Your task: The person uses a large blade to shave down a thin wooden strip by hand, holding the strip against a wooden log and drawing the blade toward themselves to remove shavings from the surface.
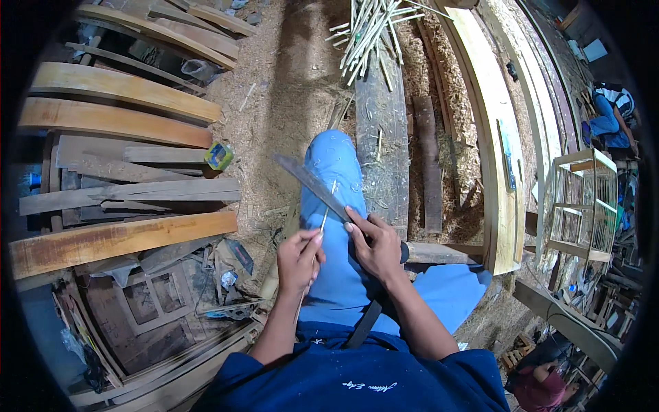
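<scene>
My left hand is closed around a thin pale stick, which points up and away over my blue-trousered knee. My right hand grips a knife with a long, dark grey blade slanting toward the far left. The blade crosses above the knee, close to the stick's upper part; whether they touch I cannot tell. Below my right wrist a dark strip runs down to my lap, perhaps the knife's handle. Small pale shavings lie on the trouser leg.
A pile of thin sticks lies on a dark plank ahead. Timber boards are stacked left, with a yellow tape measure. Long beams and a wooden cage stand right. Other people sit at the far right.
</scene>
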The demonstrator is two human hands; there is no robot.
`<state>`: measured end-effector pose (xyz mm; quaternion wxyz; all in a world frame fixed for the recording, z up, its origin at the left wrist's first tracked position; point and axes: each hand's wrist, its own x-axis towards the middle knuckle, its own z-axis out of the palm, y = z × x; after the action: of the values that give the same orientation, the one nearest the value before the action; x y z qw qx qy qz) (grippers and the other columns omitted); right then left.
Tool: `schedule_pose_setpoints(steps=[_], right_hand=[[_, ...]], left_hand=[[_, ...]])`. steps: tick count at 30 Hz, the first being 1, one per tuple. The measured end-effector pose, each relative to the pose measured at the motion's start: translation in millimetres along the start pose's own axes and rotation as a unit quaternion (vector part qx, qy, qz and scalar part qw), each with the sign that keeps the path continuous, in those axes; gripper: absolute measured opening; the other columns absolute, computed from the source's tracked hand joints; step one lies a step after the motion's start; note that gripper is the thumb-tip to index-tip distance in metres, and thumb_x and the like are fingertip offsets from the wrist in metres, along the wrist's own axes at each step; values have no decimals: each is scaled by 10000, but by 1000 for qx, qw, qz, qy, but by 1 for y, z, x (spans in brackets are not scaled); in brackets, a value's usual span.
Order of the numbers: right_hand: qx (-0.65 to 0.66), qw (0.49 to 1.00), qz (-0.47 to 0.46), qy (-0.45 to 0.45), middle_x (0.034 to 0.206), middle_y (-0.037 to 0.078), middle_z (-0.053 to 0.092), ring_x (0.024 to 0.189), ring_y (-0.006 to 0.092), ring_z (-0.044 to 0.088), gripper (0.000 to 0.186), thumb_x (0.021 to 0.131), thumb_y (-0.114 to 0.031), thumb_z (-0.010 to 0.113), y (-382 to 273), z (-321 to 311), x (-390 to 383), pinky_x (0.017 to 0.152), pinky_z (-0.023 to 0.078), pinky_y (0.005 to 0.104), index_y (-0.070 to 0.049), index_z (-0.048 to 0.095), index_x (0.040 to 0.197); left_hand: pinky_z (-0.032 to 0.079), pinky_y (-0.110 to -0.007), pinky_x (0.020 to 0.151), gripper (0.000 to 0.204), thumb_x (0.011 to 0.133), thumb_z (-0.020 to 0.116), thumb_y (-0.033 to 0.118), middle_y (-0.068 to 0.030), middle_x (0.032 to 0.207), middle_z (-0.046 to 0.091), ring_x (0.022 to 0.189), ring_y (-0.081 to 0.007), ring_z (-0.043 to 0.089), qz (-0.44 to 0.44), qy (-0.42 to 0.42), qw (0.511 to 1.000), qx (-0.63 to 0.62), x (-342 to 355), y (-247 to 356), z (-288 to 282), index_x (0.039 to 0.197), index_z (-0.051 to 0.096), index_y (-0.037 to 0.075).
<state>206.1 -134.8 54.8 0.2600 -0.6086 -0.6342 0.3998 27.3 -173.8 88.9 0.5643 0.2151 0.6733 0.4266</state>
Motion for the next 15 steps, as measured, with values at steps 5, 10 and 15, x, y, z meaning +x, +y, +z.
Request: schedule_pose_setpoints(steps=[5,10,15], right_hand=[[-18,998,-64,-21,807,99,602,698,313,670,364,997,-350,705,-11,-5,-12,607,521,442,-259,753,1346],[-8,999,-53,3,804,91,591,682,299,654,369,995,-355,707,-1,0,-11,603,515,434,-261,751,1349],[-1,999,-48,1,791,87,574,694,292,650,383,994,-360,710,6,1,-7,618,506,444,-270,743,1364]], left_hand=[[293,-257,324,100,1008,625,56,-76,666,650,368,-72,448,-10,-24,998,60,41,16,7,1010,688,-21],[288,-248,332,122,1033,653,88,-67,658,644,370,-65,436,4,-56,998,-9,40,-1,1,1032,691,-28],[286,-230,359,204,1053,687,131,-49,644,627,388,-50,425,1,-43,999,-32,23,-7,-6,1170,709,-34]])
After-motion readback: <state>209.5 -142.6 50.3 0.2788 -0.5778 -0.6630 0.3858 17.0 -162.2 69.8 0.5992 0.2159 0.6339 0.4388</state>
